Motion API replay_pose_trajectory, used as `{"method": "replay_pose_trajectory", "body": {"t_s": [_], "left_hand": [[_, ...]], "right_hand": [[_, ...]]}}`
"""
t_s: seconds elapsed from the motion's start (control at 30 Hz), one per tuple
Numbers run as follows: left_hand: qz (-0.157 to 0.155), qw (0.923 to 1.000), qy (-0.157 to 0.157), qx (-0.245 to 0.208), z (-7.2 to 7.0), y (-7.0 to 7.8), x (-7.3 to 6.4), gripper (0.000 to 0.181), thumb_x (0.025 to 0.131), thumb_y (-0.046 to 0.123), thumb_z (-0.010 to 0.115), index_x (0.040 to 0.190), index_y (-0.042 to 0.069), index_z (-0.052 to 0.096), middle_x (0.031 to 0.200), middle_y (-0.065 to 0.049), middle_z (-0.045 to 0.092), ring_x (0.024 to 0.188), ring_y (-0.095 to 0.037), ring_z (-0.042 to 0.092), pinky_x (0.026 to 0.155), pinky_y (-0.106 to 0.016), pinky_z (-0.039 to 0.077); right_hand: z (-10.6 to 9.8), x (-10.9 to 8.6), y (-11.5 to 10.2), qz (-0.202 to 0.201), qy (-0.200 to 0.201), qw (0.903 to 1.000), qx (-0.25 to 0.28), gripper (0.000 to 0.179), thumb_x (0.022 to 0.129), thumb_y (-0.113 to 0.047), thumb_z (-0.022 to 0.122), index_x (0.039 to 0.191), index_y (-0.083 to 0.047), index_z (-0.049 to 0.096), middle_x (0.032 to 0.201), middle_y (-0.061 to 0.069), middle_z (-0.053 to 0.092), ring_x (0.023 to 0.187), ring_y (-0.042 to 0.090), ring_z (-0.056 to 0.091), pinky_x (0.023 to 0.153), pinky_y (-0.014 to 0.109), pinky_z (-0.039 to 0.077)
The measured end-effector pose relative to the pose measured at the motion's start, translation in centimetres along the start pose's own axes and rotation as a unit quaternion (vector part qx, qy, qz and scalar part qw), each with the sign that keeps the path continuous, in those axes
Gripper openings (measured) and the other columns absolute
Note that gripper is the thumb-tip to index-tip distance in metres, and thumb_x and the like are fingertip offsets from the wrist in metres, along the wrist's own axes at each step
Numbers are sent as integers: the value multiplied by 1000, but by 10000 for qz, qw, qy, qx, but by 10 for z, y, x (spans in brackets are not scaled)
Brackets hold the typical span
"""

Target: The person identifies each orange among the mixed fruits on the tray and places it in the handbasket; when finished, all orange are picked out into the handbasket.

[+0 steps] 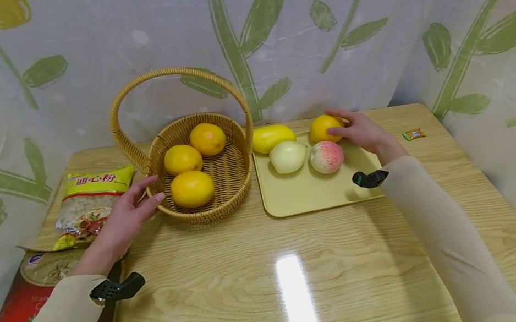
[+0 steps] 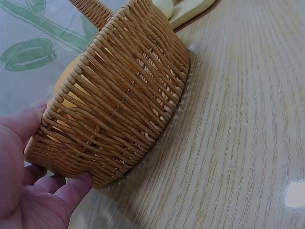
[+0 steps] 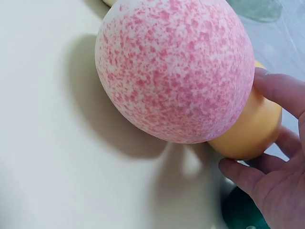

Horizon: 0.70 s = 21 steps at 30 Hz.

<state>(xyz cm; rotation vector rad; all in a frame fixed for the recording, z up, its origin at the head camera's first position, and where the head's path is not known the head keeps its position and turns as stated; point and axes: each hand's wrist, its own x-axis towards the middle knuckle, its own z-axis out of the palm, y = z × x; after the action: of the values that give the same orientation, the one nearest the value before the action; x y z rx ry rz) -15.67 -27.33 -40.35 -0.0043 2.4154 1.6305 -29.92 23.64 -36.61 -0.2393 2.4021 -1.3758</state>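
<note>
My left hand (image 1: 127,213) holds the left side of a wicker basket (image 1: 218,211) with a tall arched handle. In the left wrist view the thumb lies at the rim and the fingers lie along the woven wall. Three yellow-orange fruits (image 1: 192,189) sit inside. At the back of a pale yellow tray (image 1: 313,197), my right hand (image 1: 363,133) grips an orange (image 1: 320,129), thumb on one side and fingers round the other. A pink-speckled peach (image 3: 176,71) stands just in front and partly hides the orange in the right wrist view.
A pale green fruit (image 1: 288,157) and a long yellow fruit (image 1: 273,138) share the tray. Left of the basket lie a bag of pasta (image 1: 86,203) and a large red package (image 1: 18,297). A small wrapped packet (image 1: 414,134) lies right of the tray. A flowered curtain (image 1: 292,55) hangs behind.
</note>
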Motion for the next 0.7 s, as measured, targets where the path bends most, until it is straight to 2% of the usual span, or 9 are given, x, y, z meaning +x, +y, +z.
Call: {"method": "replay_pose_trajectory", "body": {"t_s": [0.13,0.3,0.47,0.7], "left_hand": [[-15,10000,-13,8,-1,-1,1,71,100,41,55,156,12,23,162,-12,11,143,-35,26,103,-31,44],[-58,10000,-23,23,-1,-2,1,71,100,40,54,157,12,22,163,-12,10,144,-35,26,104,-34,43],[-5,10000,-40,12,-1,-2,1,71,100,40,54,157,11,22,162,-13,11,143,-35,26,100,-25,46],[68,10000,-38,-19,0,-1,1,71,100,39,54,156,10,22,162,-14,12,142,-36,27,94,-16,47]], "right_hand": [[1,2,-1,53,0,9999,-104,61,99,-15,60,153,-9,32,158,19,23,139,39,30,112,50,33],[-1,13,12,-19,-36,9999,-139,62,98,-16,62,153,-10,34,157,17,25,136,36,31,113,50,30],[-1,24,26,-109,-79,9998,-144,62,98,-22,63,152,-14,35,156,12,27,132,33,33,111,48,33],[-1,25,27,27,-148,9999,20,62,98,-23,63,152,-18,35,155,11,26,129,31,36,111,46,34]]}}
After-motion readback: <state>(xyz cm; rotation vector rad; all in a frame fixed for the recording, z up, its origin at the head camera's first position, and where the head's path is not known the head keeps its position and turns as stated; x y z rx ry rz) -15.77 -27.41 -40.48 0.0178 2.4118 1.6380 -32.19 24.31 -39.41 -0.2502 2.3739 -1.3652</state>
